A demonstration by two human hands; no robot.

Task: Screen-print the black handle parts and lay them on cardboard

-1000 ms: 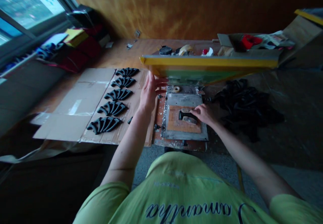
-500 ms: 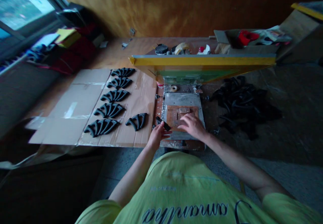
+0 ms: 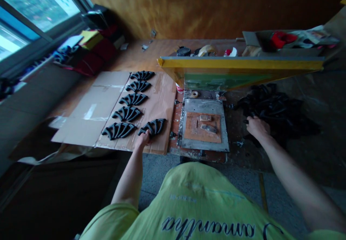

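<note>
Black, curved plastic pieces like handles lie in fanned rows on cardboard. At the left end of the short front row (image 3: 155, 125), my left hand (image 3: 144, 139) is closed on a black curved piece, its fingertips partly hidden. To the right, my right hand (image 3: 257, 126) is at the near left edge of a dark pile (image 3: 278, 108) of similar pieces. Its fingers are closed on one black curved piece, whose end sticks out to the left. Between my hands, a brown board (image 3: 196, 133) with small raised blocks lies on a grey metal plate (image 3: 186, 144).
A yellow-edged screen frame (image 3: 238, 63) stands tilted up behind the plate. Several more fanned rows (image 3: 119, 131) cover the right half of the cardboard sheet (image 3: 81, 124). Behind are a tape roll (image 3: 194, 94), jars and an open box (image 3: 250, 39). A window is at upper left.
My left hand has carried a black piece from beside the plate left to the short row. My right hand has gone from above the board to the pile and taken hold of a piece.
</note>
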